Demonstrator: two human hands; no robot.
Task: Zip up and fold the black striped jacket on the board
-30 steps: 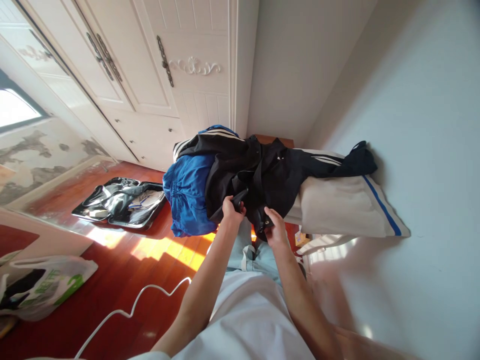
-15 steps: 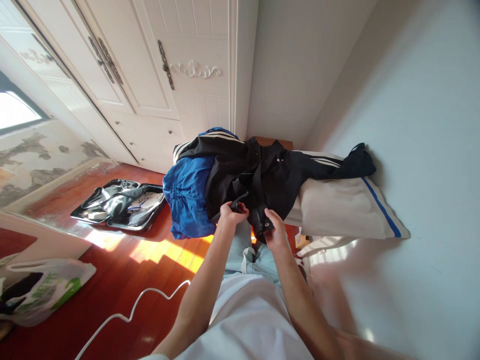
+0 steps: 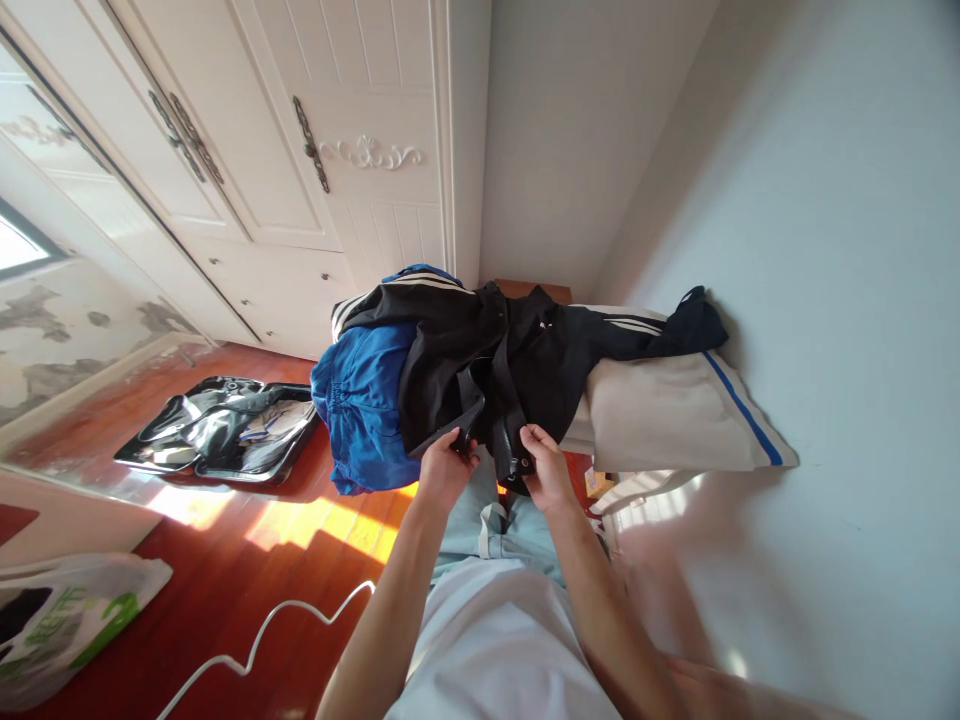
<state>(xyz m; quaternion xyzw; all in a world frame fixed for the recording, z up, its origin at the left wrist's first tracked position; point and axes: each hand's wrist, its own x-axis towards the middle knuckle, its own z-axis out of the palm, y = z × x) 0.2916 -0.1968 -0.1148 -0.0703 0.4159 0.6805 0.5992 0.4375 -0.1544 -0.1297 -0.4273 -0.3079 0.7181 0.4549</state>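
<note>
A black piece of clothing or bag [image 3: 442, 365] with dangling black straps [image 3: 505, 385] is spread in front of me; I cannot tell its exact kind. My left hand [image 3: 448, 468] is closed on one end of a black strap, fingers pinched. Around the other strap end, near a small metal eyelet, my right hand [image 3: 546, 465] is closed. Blue shorts [image 3: 367, 390] with a gathered waist lie to the left. Beneath on the right is a folded white cloth with a blue stripe [image 3: 660, 410], and a dark striped sleeve or leg [image 3: 630, 330] reaches across it.
An open suitcase [image 3: 217, 430] with things inside lies on the red wood floor at left. A plastic bag [image 3: 82, 620] stands at lower left, and a white cable [image 3: 259, 640] crosses the floor. A white wardrobe [image 3: 367, 230] rises behind; a wall [image 3: 825, 250] borders the right.
My hands have moved apart, the left one drawing its strap end down and left. The camera view has shifted slightly, so the surroundings sit a little further left.
</note>
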